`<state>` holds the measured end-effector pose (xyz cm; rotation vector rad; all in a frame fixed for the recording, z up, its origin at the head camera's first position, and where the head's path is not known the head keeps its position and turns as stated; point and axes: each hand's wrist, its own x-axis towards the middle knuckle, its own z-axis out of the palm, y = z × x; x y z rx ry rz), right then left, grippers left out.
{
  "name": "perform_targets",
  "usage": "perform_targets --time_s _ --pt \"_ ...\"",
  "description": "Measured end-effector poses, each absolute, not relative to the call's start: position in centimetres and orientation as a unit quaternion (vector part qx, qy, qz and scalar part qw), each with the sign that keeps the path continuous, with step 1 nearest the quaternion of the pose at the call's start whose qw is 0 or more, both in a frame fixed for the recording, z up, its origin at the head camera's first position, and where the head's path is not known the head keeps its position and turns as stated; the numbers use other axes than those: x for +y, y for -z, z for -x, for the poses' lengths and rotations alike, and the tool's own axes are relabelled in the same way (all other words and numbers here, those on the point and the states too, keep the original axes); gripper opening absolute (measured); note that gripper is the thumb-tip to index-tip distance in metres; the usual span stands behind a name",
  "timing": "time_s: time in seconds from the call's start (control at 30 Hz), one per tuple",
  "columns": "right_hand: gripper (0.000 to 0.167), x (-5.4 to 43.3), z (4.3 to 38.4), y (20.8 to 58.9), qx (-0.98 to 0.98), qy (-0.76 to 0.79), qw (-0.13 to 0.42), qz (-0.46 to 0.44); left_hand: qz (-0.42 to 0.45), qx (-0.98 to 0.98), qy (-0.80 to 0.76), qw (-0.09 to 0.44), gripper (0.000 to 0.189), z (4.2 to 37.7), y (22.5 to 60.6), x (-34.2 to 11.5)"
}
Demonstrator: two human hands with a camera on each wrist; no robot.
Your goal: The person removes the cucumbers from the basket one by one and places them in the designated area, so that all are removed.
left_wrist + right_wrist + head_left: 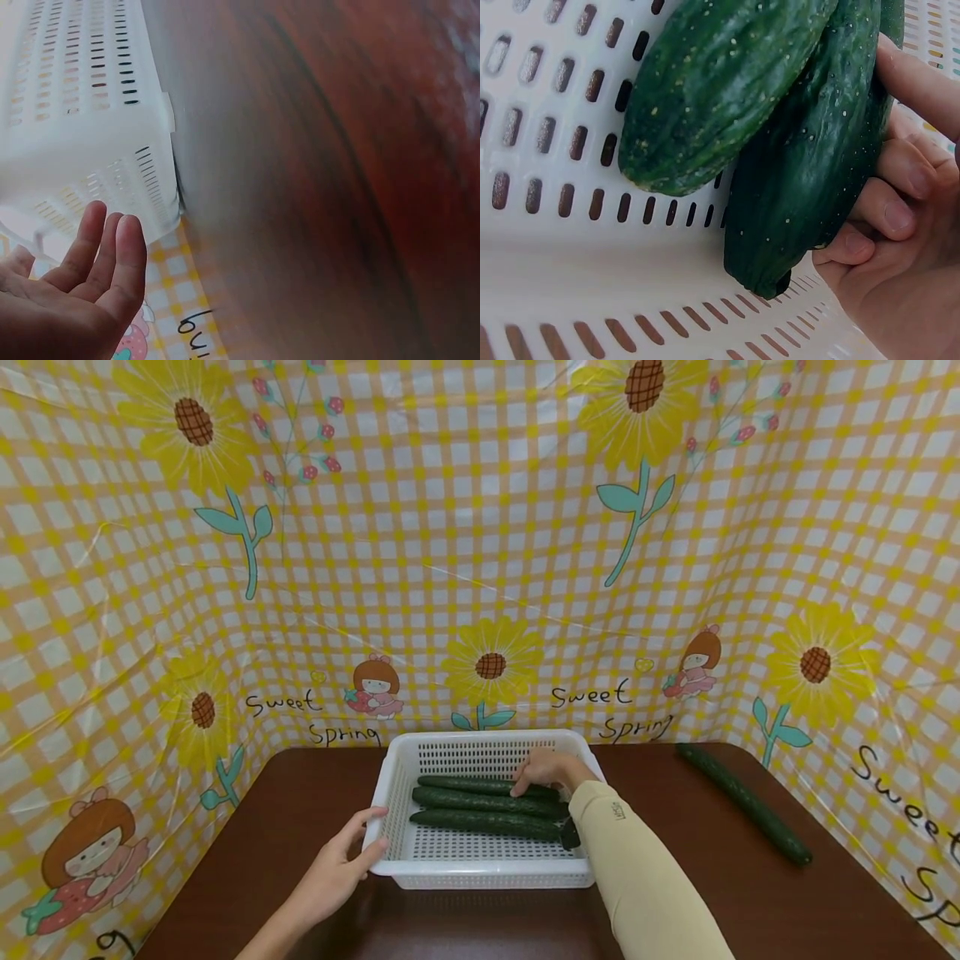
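A white slotted plastic basket (495,868) stands on the table with three dark green cucumbers lying side by side in it. My left hand (335,866) holds the basket's left rim, thumb and a finger over the edge; three of its fingers (129,251) show by the outer wall in the left wrist view. Inside the basket, my right hand (546,770) grips the right part of the rearmost cucumber (465,784). In the right wrist view its curled fingers (897,214) lie alongside the cucumbers, close to the middle cucumber (802,165). The front cucumber (480,823) lies nearest me.
Another cucumber (750,806) lies slanted on the dark brown table (247,860), right of the basket. A yellow checked cloth (420,527) with sunflowers hangs behind and along both sides. My right sleeve (637,868) covers the basket's right front corner.
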<state>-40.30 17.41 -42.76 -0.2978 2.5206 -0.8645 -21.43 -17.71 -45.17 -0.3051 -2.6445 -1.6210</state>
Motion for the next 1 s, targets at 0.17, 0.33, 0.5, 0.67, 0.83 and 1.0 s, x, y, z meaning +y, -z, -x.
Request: perform_targets --time_s 0.17,0.33,0.5,0.67,0.83,1.0 --pt "0.042 17.35 40.28 43.03 0.917 0.307 0.232 0.107 0.093 -0.849 0.52 0.014 0.046 21.21 45.33 -17.75" --pt "0.043 17.61 40.64 43.07 0.919 0.293 0.234 0.123 0.095 -0.849 0.52 0.017 0.046 21.38 45.31 -17.69" --pt "0.042 17.5 40.82 43.01 0.919 0.295 0.232 0.119 0.096 -0.848 0.521 0.017 0.046 21.56 45.36 -17.74" --pt "0.037 17.43 40.44 42.58 0.913 0.309 0.232 0.132 0.092 -0.847 0.523 0.016 0.046 21.48 45.2 -17.69" --pt "0.023 17.44 40.37 42.63 0.914 0.305 0.224 0.146 0.092 -0.847 0.523 0.009 0.047 21.38 45.15 -17.61" --pt "0.012 17.36 40.46 42.86 0.912 0.318 0.206 0.156 0.095 -0.85 0.518 0.01 0.047 21.32 45.01 -17.64"
